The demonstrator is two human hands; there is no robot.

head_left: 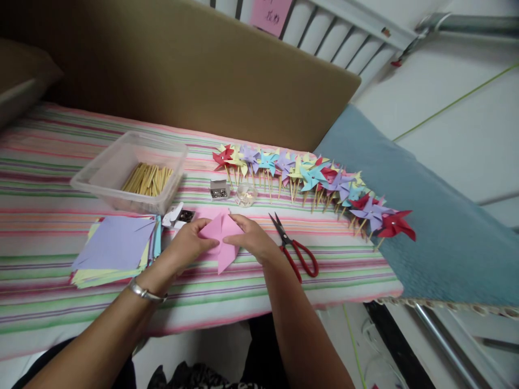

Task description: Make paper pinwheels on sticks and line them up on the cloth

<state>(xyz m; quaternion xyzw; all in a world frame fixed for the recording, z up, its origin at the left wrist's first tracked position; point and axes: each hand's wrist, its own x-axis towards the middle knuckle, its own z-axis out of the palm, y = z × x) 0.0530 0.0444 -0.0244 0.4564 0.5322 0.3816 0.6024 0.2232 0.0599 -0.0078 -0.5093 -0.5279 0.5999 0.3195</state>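
Reaches both forearms in over the near edge of the striped cloth [219,297], slanting the left one up and rightward, with a silver bracelet [148,293] around its wrist, and the right one up and leftward, bare to the hand. Pinches a folded pink paper [227,254] from both sides, near the middle of the cloth, slightly closer to its near edge than its far edge. With the left hand [188,243], grips the paper's left side, laying the thumb across the face and curling the fingers around its far side. With the right hand [253,240], pinches the opposite side, pointing the thumb inward at the left one, apart from its tip. Impossible to tell about contact between paper and cloth. Has red-handled scissors [286,239] just beside the right wrist, a stack of coloured sheets [115,243] near the left forearm, and finished pinwheels [314,175] from the far edge toward the cloth's near right corner
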